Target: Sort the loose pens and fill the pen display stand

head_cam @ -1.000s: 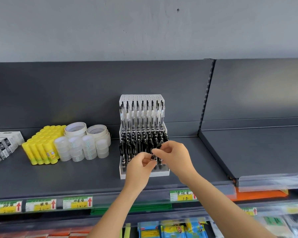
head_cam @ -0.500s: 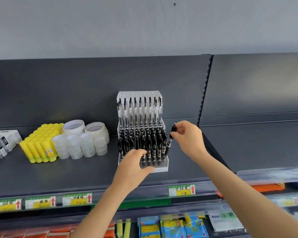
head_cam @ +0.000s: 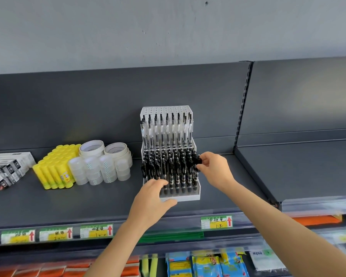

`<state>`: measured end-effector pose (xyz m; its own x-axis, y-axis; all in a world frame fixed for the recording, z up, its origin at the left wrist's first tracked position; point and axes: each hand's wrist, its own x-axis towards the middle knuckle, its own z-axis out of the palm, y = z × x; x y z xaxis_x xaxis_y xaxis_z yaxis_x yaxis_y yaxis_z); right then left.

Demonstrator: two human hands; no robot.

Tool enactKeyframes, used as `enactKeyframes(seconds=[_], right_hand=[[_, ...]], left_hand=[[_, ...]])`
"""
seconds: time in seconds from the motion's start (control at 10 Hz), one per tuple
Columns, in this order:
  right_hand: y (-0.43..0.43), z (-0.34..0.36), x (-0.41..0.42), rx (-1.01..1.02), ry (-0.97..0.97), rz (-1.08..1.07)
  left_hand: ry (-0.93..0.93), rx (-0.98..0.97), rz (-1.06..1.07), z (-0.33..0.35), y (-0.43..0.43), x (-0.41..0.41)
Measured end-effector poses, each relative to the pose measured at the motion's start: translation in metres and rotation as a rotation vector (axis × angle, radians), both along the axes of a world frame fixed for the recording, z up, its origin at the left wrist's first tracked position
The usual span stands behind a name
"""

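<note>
A white stepped pen display stand (head_cam: pixel 185 197) sits on the dark shelf (head_cam: pixel 100 198). Its back tier holds a row of clear pens (head_cam: pixel 167 130); its front tiers are packed with black pens (head_cam: pixel 173 170). My left hand (head_cam: pixel 154 198) grips the stand's front left corner, fingers on the base and thumb along the front lip. My right hand (head_cam: pixel 213 168) is at the stand's right edge, pinching the top of a black pen (head_cam: pixel 197 159) that stands in the rightmost column.
Yellow glue sticks (head_cam: pixel 55 168), clear tape rolls (head_cam: pixel 100 168) and two wide tape rolls (head_cam: pixel 103 148) stand left of the stand. Boxes (head_cam: pixel 6 168) lie at the far left. Price tags (head_cam: pixel 216 221) line the shelf edge. Packets hang below.
My right hand has brought the black pen down and in to the stand's right column. My left hand has stayed on the stand's front left corner. The camera moved slightly.
</note>
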<state>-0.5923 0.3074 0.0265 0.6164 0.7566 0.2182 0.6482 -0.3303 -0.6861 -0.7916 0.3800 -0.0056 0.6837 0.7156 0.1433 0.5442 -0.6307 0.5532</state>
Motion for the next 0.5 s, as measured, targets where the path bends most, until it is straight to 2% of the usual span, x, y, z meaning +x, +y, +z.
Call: enactKeyframes(seconds=[0.2, 0.5], right_hand=[[0.000, 0.000, 0.000, -0.067, -0.079, 0.053], [-0.004, -0.010, 0.009, -0.181, 0.008, 0.070]], left_hand=[[0.004, 0.011, 0.028, 0.000, -0.003, 0.001], [0.029, 0.006, 0.097, 0.003, -0.007, 0.002]])
